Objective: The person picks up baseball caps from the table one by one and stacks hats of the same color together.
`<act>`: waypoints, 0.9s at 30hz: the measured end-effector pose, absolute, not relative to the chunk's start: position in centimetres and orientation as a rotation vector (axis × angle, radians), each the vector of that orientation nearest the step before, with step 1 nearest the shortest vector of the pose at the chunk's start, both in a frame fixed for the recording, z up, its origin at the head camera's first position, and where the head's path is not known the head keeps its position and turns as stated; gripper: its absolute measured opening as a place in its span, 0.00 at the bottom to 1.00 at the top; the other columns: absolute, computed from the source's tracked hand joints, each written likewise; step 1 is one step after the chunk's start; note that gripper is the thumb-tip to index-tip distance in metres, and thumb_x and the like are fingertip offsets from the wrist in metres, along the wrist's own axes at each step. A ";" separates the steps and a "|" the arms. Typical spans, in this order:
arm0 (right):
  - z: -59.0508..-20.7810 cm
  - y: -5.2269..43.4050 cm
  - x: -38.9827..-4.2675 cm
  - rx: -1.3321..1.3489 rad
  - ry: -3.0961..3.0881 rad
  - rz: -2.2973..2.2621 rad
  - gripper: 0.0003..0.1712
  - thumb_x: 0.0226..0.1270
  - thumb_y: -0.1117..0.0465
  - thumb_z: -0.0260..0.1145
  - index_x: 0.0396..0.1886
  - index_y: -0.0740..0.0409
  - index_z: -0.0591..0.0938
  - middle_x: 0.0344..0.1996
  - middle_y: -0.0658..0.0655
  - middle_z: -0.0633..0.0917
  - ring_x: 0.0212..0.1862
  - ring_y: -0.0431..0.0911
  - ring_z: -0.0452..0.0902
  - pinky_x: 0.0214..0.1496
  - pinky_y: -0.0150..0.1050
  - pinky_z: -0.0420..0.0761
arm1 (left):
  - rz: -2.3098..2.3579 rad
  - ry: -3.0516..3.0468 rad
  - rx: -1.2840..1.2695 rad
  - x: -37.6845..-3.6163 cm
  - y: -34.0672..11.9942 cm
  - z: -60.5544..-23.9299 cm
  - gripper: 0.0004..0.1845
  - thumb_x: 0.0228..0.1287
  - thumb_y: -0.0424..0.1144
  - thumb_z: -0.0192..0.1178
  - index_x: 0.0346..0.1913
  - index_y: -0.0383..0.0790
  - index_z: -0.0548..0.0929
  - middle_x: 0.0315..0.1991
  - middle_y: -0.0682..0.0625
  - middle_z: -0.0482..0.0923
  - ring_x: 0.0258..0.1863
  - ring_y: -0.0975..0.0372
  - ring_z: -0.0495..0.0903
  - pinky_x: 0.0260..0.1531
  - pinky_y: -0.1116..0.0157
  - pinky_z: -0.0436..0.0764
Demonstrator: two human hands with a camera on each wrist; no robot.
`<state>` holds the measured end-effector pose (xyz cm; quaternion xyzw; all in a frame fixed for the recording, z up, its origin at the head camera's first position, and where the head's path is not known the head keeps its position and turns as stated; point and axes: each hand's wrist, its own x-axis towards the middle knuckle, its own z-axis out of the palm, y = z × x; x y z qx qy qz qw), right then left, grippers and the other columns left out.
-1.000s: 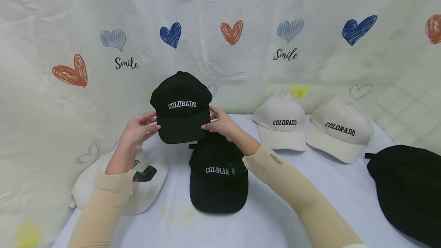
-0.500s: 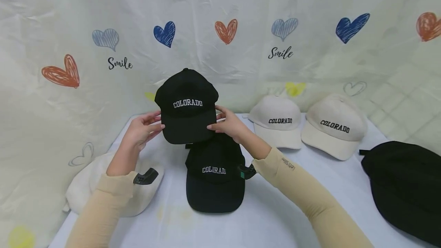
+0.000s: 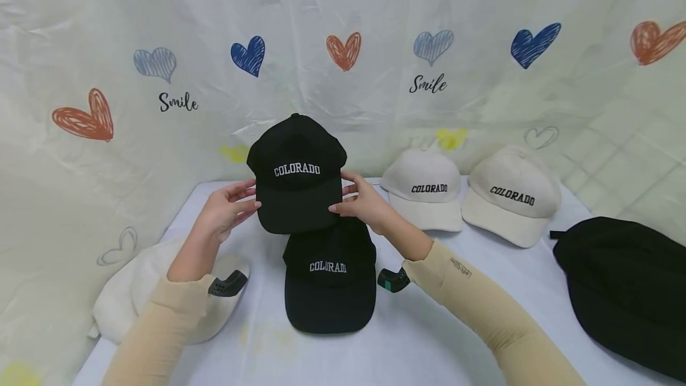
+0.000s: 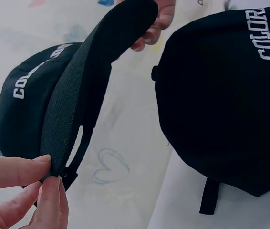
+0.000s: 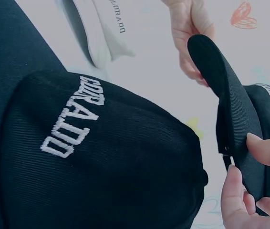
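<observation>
A: Head view first. Black cap (image 3: 297, 174) held up off the tabletop (image 3: 429, 326), brim down and COLORADO facing the camera. Left hand (image 3: 225, 213) on one side of the brim, right hand (image 3: 364, 204) on the other.

B: Grip?

A: Both are grasping it. The left wrist view shows the left fingers (image 4: 15, 174) pinching the brim edge, thumb against forefinger. The right wrist view shows the right fingers (image 5: 264, 150) pinching the opposite edge. The head view doesn't show the pinch that closely.

B: Anything else the wrist views add?

A: The underside of the brim and the back strap, both hidden from the head camera. But the wrist views lose most of the layout.

B: What's around it?

A: A second black cap (image 3: 328, 279) lies on the tabletop directly below the held one, and its crown is partly covered by the held brim. Two cream caps (image 3: 426, 189) (image 3: 511, 195) sit side by side to the right at the back. A white cap (image 3: 134, 290) is at front left, partly behind the left sleeve. A black cloth heap (image 3: 627, 290) is at far right. The heart-print backdrop (image 3: 343, 52) is behind everything.
</observation>
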<state>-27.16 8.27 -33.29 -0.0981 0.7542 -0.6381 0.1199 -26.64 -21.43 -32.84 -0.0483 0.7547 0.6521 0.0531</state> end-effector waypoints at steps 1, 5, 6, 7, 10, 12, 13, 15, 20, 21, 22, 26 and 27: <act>-33.4 8.4 -27.1 -0.282 2.197 -1.868 0.50 0.66 0.72 0.71 0.81 0.56 0.55 0.55 0.63 0.69 0.50 0.52 0.76 0.56 0.45 0.83 | 1.980 2.290 -0.142 -26.6 -21.4 -32.9 0.34 0.73 0.27 0.60 0.78 0.37 0.63 0.71 0.37 0.64 0.58 0.56 0.74 0.59 0.67 0.77; -33.6 8.9 -26.7 -0.284 2.171 -1.884 0.50 0.66 0.72 0.70 0.81 0.57 0.54 0.55 0.64 0.69 0.50 0.52 0.77 0.57 0.44 0.83 | 1.980 2.278 -0.117 -26.5 -21.1 -32.9 0.34 0.72 0.27 0.60 0.78 0.36 0.63 0.72 0.37 0.63 0.58 0.57 0.74 0.58 0.67 0.77; -33.7 9.0 -26.6 -0.280 2.167 -1.887 0.50 0.66 0.72 0.70 0.81 0.58 0.53 0.55 0.63 0.69 0.50 0.52 0.77 0.57 0.44 0.83 | 1.983 2.276 -0.104 -26.5 -21.1 -32.9 0.34 0.72 0.27 0.61 0.78 0.36 0.63 0.72 0.36 0.63 0.58 0.56 0.74 0.58 0.67 0.77; -33.7 9.2 -26.6 -0.279 2.162 -1.890 0.50 0.66 0.73 0.70 0.81 0.58 0.53 0.55 0.63 0.68 0.50 0.52 0.76 0.57 0.44 0.83 | 1.983 2.274 -0.096 -26.5 -21.0 -32.9 0.34 0.72 0.26 0.61 0.78 0.35 0.63 0.72 0.36 0.63 0.58 0.56 0.74 0.58 0.66 0.77; -33.9 9.6 -26.2 -0.272 2.161 -1.888 0.50 0.66 0.72 0.70 0.81 0.58 0.52 0.55 0.63 0.68 0.50 0.51 0.76 0.56 0.43 0.83 | 1.978 2.271 -0.074 -26.5 -20.6 -32.9 0.34 0.72 0.26 0.61 0.78 0.35 0.63 0.71 0.36 0.64 0.58 0.56 0.74 0.58 0.66 0.77; -34.0 9.9 -26.0 -0.265 2.159 -1.887 0.50 0.67 0.72 0.70 0.81 0.58 0.52 0.55 0.63 0.68 0.49 0.50 0.76 0.56 0.43 0.84 | 1.971 2.272 -0.067 -26.4 -20.4 -33.0 0.34 0.72 0.27 0.61 0.78 0.35 0.63 0.71 0.36 0.64 0.57 0.56 0.75 0.58 0.66 0.77; -34.1 10.0 -25.9 -0.267 2.157 -1.889 0.50 0.67 0.72 0.70 0.81 0.58 0.52 0.55 0.63 0.68 0.49 0.49 0.76 0.56 0.42 0.84 | 1.966 2.272 -0.069 -26.4 -20.3 -33.1 0.34 0.72 0.27 0.61 0.78 0.36 0.64 0.70 0.36 0.64 0.56 0.56 0.75 0.58 0.66 0.77; -34.3 10.3 -25.7 -0.268 2.146 -1.897 0.50 0.67 0.72 0.69 0.81 0.59 0.52 0.54 0.63 0.68 0.48 0.48 0.76 0.55 0.42 0.84 | 1.961 2.268 -0.067 -26.4 -20.2 -33.3 0.34 0.72 0.27 0.61 0.77 0.36 0.64 0.70 0.37 0.65 0.55 0.57 0.76 0.58 0.66 0.77; -34.7 10.8 -25.0 -0.280 2.116 -1.909 0.49 0.67 0.72 0.68 0.80 0.60 0.52 0.53 0.63 0.69 0.45 0.46 0.77 0.53 0.40 0.84 | 1.941 2.239 -0.066 -26.2 -20.0 -34.1 0.34 0.72 0.28 0.62 0.77 0.36 0.64 0.69 0.37 0.66 0.52 0.60 0.78 0.58 0.65 0.77; -34.8 11.0 -24.9 -0.282 2.115 -1.906 0.48 0.68 0.72 0.68 0.80 0.60 0.52 0.53 0.63 0.69 0.45 0.46 0.78 0.53 0.39 0.84 | 1.939 2.232 -0.064 -26.1 -19.9 -34.3 0.34 0.72 0.28 0.62 0.77 0.36 0.64 0.69 0.37 0.66 0.51 0.61 0.78 0.58 0.65 0.77; -34.8 11.1 -24.8 -0.283 2.113 -1.905 0.48 0.68 0.73 0.68 0.80 0.61 0.52 0.53 0.63 0.69 0.44 0.46 0.78 0.52 0.39 0.85 | 1.935 2.228 -0.058 -26.1 -19.9 -34.4 0.34 0.72 0.29 0.62 0.77 0.36 0.64 0.69 0.37 0.66 0.50 0.62 0.79 0.58 0.65 0.78; -35.0 11.5 -24.3 -0.283 2.114 -1.902 0.47 0.68 0.73 0.67 0.79 0.62 0.51 0.52 0.63 0.69 0.43 0.45 0.79 0.51 0.39 0.85 | 1.931 2.217 -0.033 -25.9 -19.6 -34.8 0.33 0.72 0.28 0.62 0.77 0.35 0.64 0.69 0.36 0.66 0.46 0.64 0.81 0.56 0.66 0.79; -35.0 11.6 -24.2 -0.281 2.115 -1.904 0.47 0.68 0.73 0.67 0.79 0.62 0.51 0.52 0.63 0.69 0.42 0.45 0.79 0.50 0.39 0.85 | 1.928 2.220 -0.023 -25.9 -19.6 -34.9 0.33 0.72 0.28 0.62 0.77 0.35 0.64 0.69 0.35 0.66 0.46 0.64 0.81 0.55 0.67 0.80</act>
